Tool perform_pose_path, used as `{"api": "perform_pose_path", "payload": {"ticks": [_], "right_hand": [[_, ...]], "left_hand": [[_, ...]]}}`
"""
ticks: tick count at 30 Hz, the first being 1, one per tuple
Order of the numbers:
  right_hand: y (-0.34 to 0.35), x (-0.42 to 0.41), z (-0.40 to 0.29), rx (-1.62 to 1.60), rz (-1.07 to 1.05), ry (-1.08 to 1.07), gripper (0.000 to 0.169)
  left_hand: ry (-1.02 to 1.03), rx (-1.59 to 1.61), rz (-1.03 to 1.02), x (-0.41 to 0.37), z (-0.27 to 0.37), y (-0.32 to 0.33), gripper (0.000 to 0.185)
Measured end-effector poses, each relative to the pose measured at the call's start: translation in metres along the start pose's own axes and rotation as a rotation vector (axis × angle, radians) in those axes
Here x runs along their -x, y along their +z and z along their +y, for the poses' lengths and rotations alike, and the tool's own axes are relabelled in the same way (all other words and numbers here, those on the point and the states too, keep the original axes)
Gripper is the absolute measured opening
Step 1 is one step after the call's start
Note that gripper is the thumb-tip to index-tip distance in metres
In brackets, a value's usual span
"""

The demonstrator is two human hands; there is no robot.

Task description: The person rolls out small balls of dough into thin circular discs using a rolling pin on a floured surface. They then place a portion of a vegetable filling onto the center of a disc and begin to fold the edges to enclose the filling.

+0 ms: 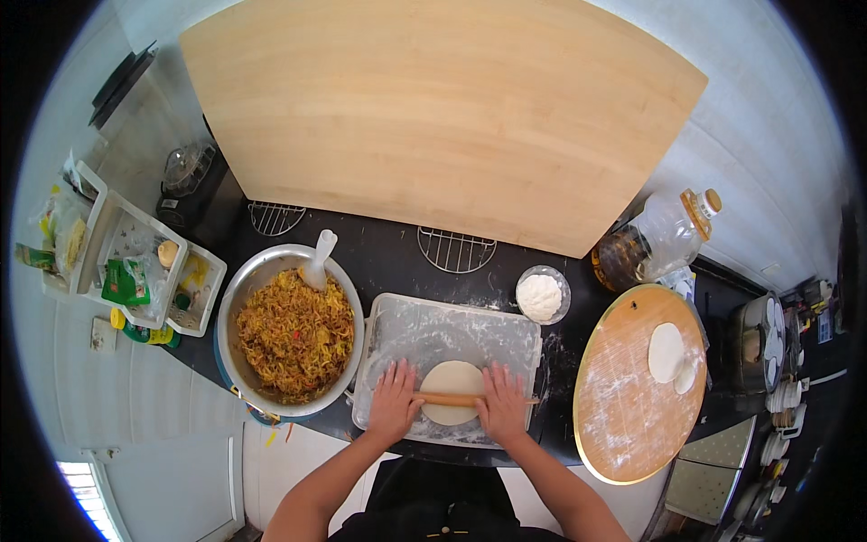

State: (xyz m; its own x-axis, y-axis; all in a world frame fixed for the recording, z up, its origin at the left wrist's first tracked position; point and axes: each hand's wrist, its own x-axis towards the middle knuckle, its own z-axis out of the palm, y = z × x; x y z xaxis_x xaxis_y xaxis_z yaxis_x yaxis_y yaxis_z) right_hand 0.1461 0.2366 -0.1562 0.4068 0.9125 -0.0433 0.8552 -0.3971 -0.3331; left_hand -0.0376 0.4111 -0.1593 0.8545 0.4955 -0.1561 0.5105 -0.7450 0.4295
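A wooden rolling pin lies across a round, flat sheet of dough on a floured plastic board. My left hand rests on the pin's left end, and my right hand on its right part, fingers stretched forward over the board. The pin's tip shows past my right hand. To the left stands a metal bowl of shredded, cooked-looking filling with a white plastic spoon in it. Behind the board at the right is a glass bowl of flour.
A round wooden board at the right bears flattened dough pieces. A large wooden panel stands behind the counter, near wire racks. A big jar stands back right; white plastic baskets are at the left.
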Motion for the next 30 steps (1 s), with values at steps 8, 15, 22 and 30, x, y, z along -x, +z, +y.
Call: {"api": "perform_pose_path", "payload": {"ticks": [8,15,22,30], "right_hand": [[-0.005,-0.113,0.011,-0.054,0.281,0.03,0.067],[-0.001,0.002,0.0,-0.136,0.021,0.122,0.068],[-0.01,-0.075,0.036,0.05,0.351,0.235,0.068],[-0.005,0.048,0.016,-0.213,0.063,0.183,0.064]], "left_hand": [[-0.113,-0.026,0.3,-0.127,-0.015,-0.014,0.068],[-0.039,-0.002,-0.019,-0.014,0.01,-0.009,0.071],[-0.027,0.0,0.283,-0.136,0.015,-0.017,0.071],[0.016,0.069,0.009,0.001,0.033,0.001,0.071]]}}
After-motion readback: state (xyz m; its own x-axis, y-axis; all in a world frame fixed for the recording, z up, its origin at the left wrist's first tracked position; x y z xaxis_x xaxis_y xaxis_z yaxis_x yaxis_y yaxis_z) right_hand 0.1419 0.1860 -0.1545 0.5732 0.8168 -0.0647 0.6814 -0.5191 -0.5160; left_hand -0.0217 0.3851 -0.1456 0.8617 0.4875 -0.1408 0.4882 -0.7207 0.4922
